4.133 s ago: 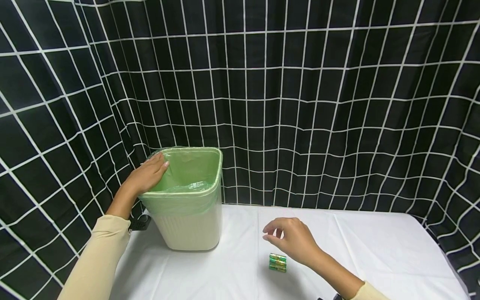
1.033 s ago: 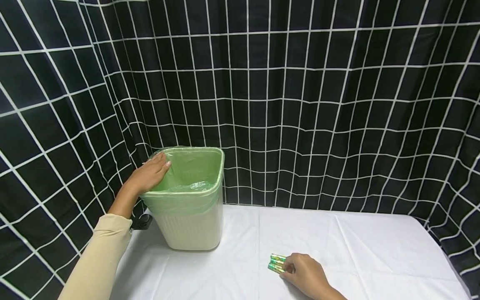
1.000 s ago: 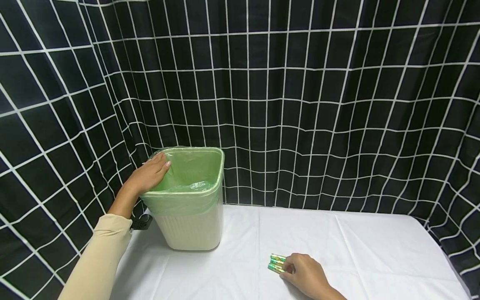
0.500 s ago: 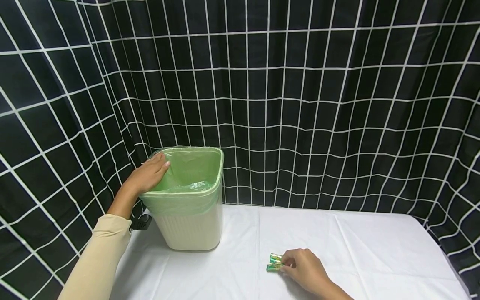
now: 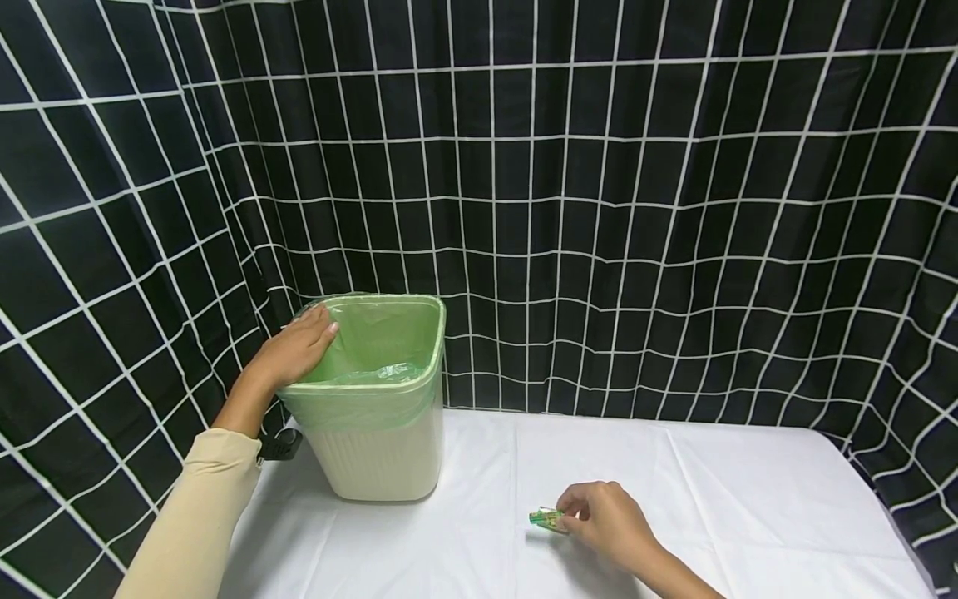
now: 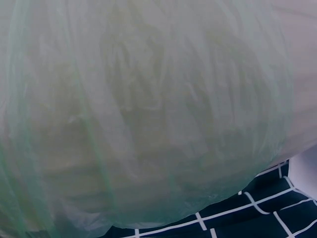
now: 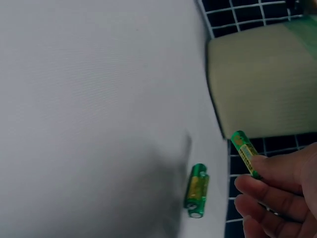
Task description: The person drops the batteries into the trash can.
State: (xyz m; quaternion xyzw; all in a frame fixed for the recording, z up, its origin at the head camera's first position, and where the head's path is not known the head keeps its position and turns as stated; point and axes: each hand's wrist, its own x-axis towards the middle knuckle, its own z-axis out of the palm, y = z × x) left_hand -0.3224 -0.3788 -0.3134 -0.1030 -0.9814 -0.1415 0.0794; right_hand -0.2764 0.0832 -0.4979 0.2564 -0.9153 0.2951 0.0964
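My right hand (image 5: pixel 608 524) pinches one green-and-gold cylindrical battery (image 7: pixel 242 145) between thumb and fingers, lifted a little over the white tabletop. Below it, two more batteries (image 7: pixel 197 186) lie side by side on the cloth; in the head view the held one and the hand mostly cover them. Far to the left, my left hand (image 5: pixel 295 348) rests over the left rim of a pale green trash can (image 5: pixel 392 453), fingers extended along it. A thin green liner bag (image 6: pixel 163 99) folds over the can's rim and fills the left wrist view.
White cloth (image 5: pixel 479 541) covers the table. A black curtain with a white grid (image 5: pixel 636 208) hangs behind and on both sides, close to the can's back. A small black device (image 5: pixel 280 445) sits at my left wrist.
My right hand came down to the batteries, separated one from the group and lifted it slightly. The left hand and the trash can have stayed in place.
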